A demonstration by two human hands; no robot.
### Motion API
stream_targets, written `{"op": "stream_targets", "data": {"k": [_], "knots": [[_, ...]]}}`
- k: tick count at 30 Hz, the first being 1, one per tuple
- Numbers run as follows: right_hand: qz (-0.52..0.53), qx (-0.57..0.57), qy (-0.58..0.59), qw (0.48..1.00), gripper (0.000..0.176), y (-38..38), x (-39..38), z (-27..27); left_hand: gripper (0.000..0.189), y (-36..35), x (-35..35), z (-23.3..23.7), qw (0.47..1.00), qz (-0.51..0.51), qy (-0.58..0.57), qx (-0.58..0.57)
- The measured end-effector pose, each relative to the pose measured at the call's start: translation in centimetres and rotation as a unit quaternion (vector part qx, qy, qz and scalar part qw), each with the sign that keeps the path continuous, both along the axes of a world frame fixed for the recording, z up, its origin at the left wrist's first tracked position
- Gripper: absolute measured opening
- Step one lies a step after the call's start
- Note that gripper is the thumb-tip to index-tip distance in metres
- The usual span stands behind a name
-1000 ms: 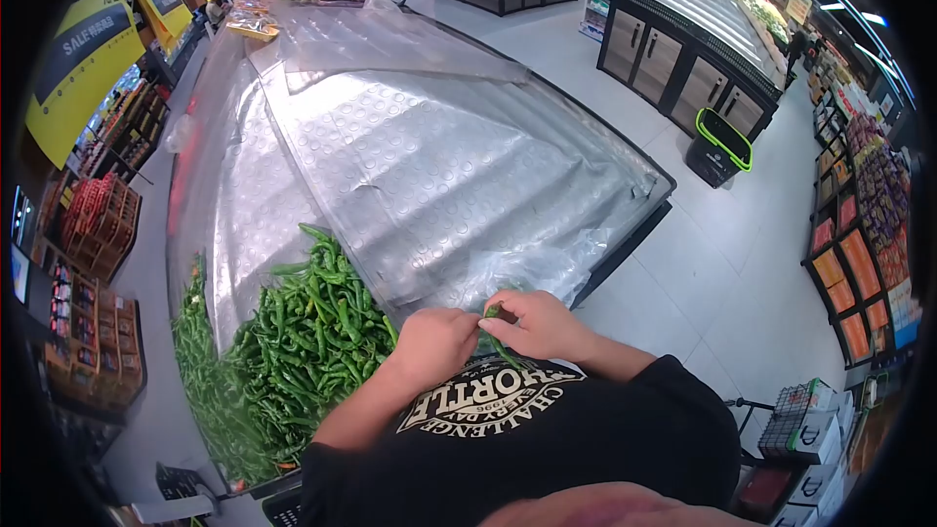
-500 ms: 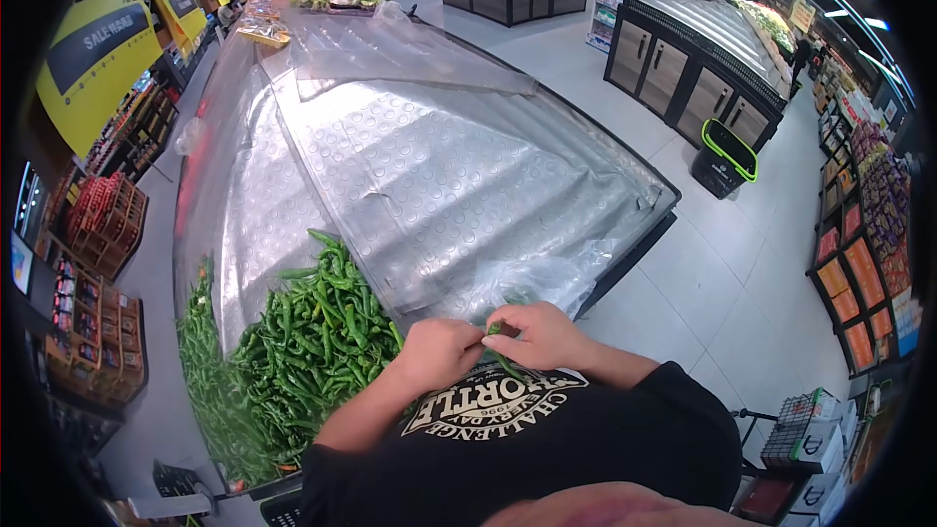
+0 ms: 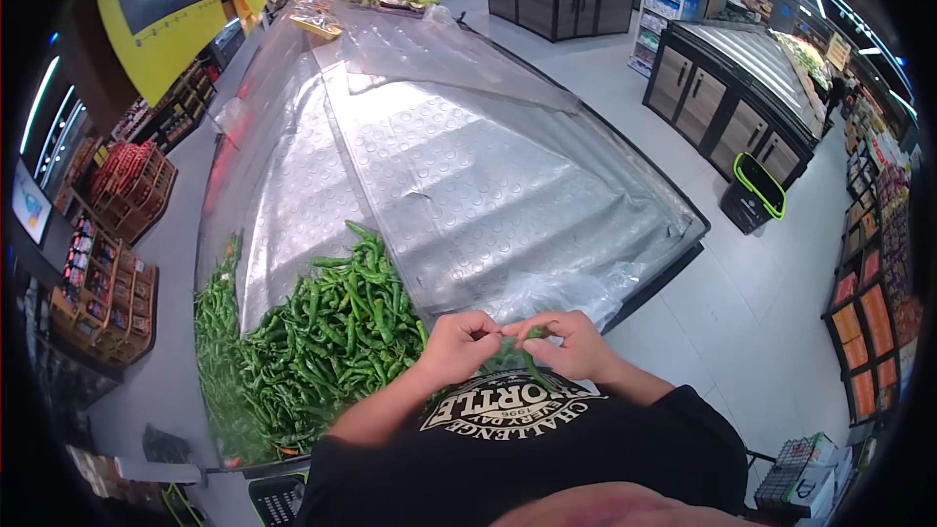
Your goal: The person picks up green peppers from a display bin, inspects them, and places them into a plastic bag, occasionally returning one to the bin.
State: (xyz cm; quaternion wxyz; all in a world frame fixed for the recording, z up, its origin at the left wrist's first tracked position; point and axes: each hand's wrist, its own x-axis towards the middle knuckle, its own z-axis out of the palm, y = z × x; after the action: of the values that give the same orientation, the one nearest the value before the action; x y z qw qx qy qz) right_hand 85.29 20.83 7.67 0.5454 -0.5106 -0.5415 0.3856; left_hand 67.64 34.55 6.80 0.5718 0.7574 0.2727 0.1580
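Pinched together, the grip of the left hand point(image 3: 459, 344) and that of the right hand point(image 3: 578, 344) meet on one green pepper point(image 3: 532, 363), just above a black shirt point(image 3: 547, 449) printed "CHALLENGE"; the pepper's lower end is hard to make out. Just left lies the pepper pile point(image 3: 322, 332) on the plastic-covered tabletop point(image 3: 459, 156). Farther off, a yellow sign point(image 3: 161, 10) reads "SALE".

Left hand point(image 3: 459, 346), right hand point(image 3: 576, 344): fingertips meeting, pinching one green pepper point(image 3: 524, 359) just beside a clear plastic bag point(image 3: 556, 291). Pepper pile point(image 3: 322, 332): heaped on embossed metal bench point(image 3: 468, 166), left of hands. Green-rimmed basket point(image 3: 756, 193): floor, well apart.
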Motion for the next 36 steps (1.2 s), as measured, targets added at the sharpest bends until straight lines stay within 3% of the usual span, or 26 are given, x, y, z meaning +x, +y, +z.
{"op": "stream_targets", "data": {"k": [7,11,14,19,32,36], "knots": [[-0.029,-0.048,-0.079,0.995,0.018,0.4,0.6,0.3,0.019,-0.1,-0.3,0.1,0.977,-0.029,0.023,0.210],[-0.016,-0.072,-0.109,0.991,0.020,0.6,0.5,0.8,0.018,-0.5,-0.1,0.5,0.972,-0.018,-0.020,0.233],[-0.012,-0.061,-0.080,0.995,0.020,0.7,0.2,0.6,0.017,-0.3,-0.2,0.3,0.952,-0.054,-0.029,0.299],[-0.014,-0.086,-0.153,0.984,0.022,0.7,0.1,1.4,0.016,-0.3,-0.2,0.4,0.930,-0.107,-0.009,0.352],[0.001,-0.111,-0.165,0.980,0.023,0.6,-0.2,1.6,0.013,0.0,-0.5,0.2,0.933,-0.130,-0.015,0.336],[0.009,-0.058,-0.116,0.991,0.018,0.6,-0.1,0.9,0.012,0.0,-0.4,-0.2,0.982,-0.074,-0.011,0.171]]}}
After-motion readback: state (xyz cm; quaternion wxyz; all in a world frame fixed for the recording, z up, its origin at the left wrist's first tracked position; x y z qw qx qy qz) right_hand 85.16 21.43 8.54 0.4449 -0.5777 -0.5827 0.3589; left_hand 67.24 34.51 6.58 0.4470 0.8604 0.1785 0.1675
